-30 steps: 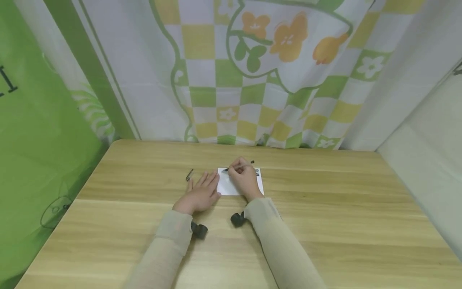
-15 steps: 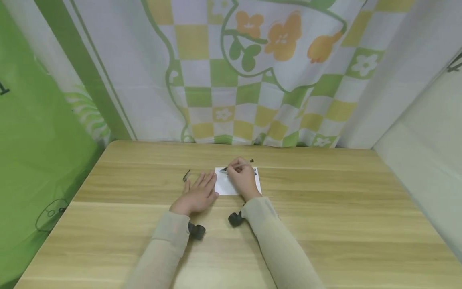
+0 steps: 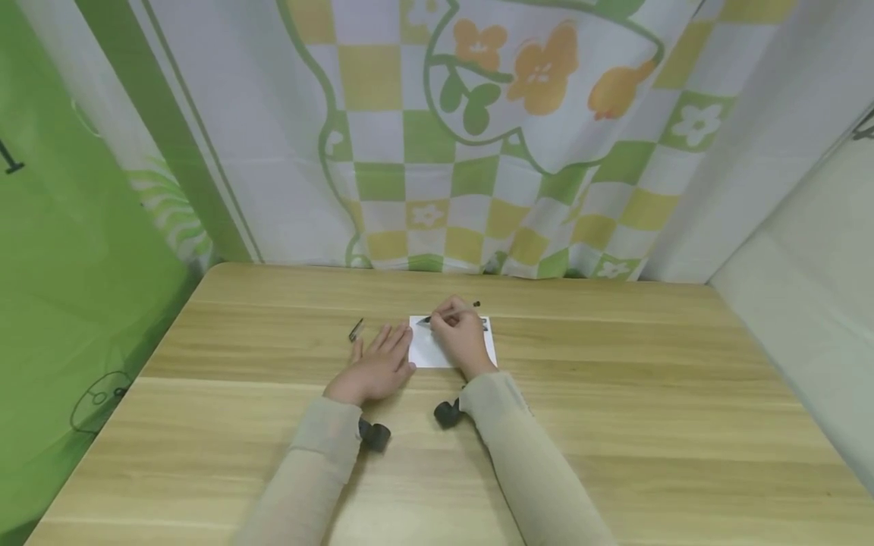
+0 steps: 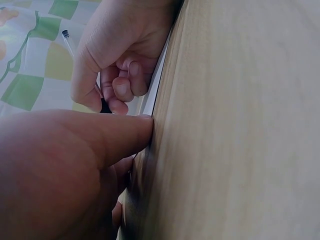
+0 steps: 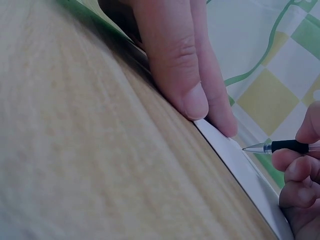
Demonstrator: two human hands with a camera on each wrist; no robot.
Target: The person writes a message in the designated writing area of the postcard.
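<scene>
A small white card (image 3: 428, 353) lies on the wooden table, with dark marks at its upper right corner partly behind my right hand. My right hand (image 3: 464, 337) pinches a pen (image 5: 289, 146) with a clear barrel and black grip, its tip right at the card's surface near the upper left. My left hand (image 3: 378, 369) lies flat with fingers spread, its fingertips and thumb resting on the card's left edge. In the right wrist view, the left thumb (image 5: 195, 100) presses the card's border (image 5: 240, 165). A dark pen cap (image 3: 356, 329) lies just beyond the left hand.
The wooden table (image 3: 614, 425) stretches out on both sides of the hands. A checked, flowered curtain (image 3: 464, 182) hangs along its back edge. Green cloth (image 3: 82, 265) hangs at the left, with a thin black cable (image 3: 95, 402) beside the table edge.
The head view shifts slightly between frames. Both hands stay nearly in place, and the pen tip remains near the card's upper left.
</scene>
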